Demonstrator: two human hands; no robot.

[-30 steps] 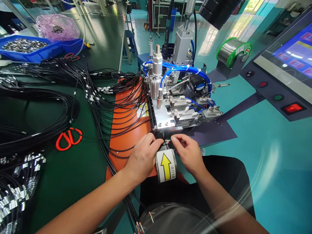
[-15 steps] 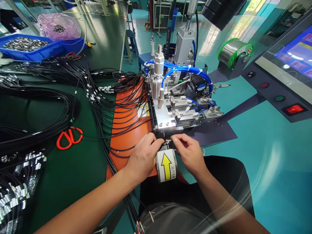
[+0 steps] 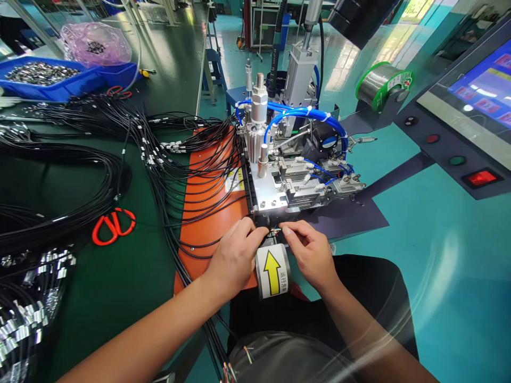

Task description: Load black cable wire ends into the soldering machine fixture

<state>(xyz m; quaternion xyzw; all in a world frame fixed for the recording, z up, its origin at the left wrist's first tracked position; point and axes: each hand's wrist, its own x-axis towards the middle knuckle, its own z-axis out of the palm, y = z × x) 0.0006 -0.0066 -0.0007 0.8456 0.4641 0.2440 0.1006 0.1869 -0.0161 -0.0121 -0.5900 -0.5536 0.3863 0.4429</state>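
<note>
Two hands, left (image 3: 233,259) and right (image 3: 309,250), pinch at one small cluster of thin wires (image 3: 274,232) at the machine's (image 3: 279,186) near edge, fingertips partly hiding it, the wires too small to count.

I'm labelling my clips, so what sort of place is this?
Probably a factory workshop for wiring cables: black cables lie bundled across the bench, a spool that looks like solder hangs beside a metal machine, and a control panel stands at the right.
</note>
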